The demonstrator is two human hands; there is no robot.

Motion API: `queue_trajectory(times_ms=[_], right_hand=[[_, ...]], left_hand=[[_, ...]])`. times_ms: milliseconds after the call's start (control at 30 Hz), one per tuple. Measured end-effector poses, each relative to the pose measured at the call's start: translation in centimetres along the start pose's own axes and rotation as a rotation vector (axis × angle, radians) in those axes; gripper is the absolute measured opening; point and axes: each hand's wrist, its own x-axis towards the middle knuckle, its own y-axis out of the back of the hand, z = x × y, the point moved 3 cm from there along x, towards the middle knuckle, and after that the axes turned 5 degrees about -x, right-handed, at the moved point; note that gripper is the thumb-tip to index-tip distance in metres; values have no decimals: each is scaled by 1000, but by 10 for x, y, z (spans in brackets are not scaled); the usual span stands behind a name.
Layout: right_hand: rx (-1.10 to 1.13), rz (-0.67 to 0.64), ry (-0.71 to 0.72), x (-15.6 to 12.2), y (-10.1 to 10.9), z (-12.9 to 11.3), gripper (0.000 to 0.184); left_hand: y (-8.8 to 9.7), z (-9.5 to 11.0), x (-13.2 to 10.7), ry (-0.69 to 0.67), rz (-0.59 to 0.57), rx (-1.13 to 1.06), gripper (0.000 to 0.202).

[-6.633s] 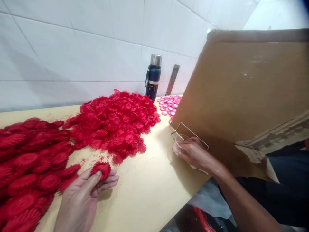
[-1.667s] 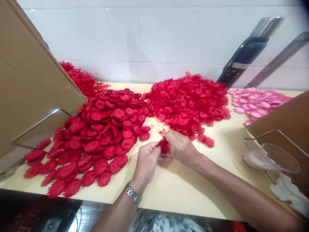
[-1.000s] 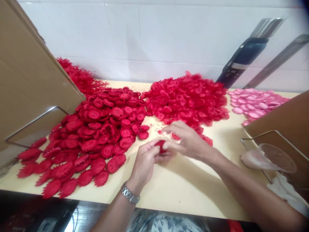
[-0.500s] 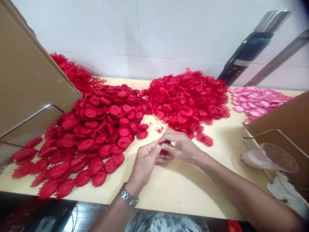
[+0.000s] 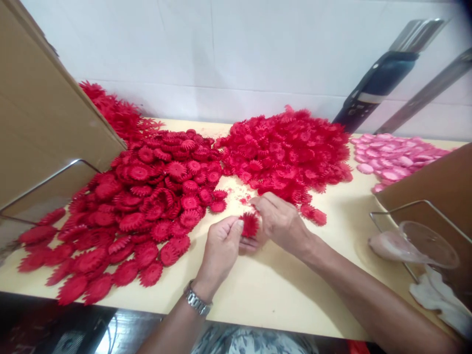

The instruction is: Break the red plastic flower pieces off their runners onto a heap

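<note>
My left hand and my right hand meet near the table's front middle, both pinching one red fringed flower piece between their fingertips. A watch sits on my left wrist. To the left lies a heap of larger red flower pieces. Behind my hands lies a heap of smaller red flower pieces, some close to my right hand's knuckles.
A cardboard sheet leans at the left, another at the right, each with a wire stand. Pink discs lie at the back right. A clear cup and a white cloth sit right. A dark flask stands by the tiled wall.
Both hands stay together on the red piece; my right hand's fingers have shifted, so the piece now shows more fully between the fingertips. The heaps have not moved.
</note>
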Motion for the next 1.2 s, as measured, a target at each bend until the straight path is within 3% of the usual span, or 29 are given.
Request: queue_trajectory(times_ms=[100, 233, 300, 367, 467, 533, 700, 867, 1100, 1200], right_hand=[[-208, 84, -127, 1, 9, 37, 33], [-350, 70, -261, 2, 17, 72, 30], [-196, 59, -255, 4, 18, 66, 25], [97, -10, -228, 6, 14, 46, 26], [505, -273, -204, 7, 1, 11, 20], [680, -387, -263, 5, -7, -2, 11], [977, -458, -487, 1, -12, -1, 5], [1111, -511, -556, 0, -10, 2, 6], [917, -340, -563, 2, -8, -1, 7], [1054, -348, -582, 0, -9, -2, 11]], left_hand=[[2, 1, -1, 3, 29, 17, 27], [2, 1, -1, 21, 53, -6, 28], [2, 2, -1, 36, 59, -38, 28], [1, 3, -1, 35, 47, -70, 27], [-1, 5, -1, 25, -15, -108, 26], [-2, 5, -1, 25, -53, -122, 26], [-1, 3, -2, -1, -87, -105, 26], [0, 1, -2, -41, -101, -38, 26], [-1, 5, -3, -132, -100, -42, 19], [0, 6, -2, -136, -64, -59, 14]])
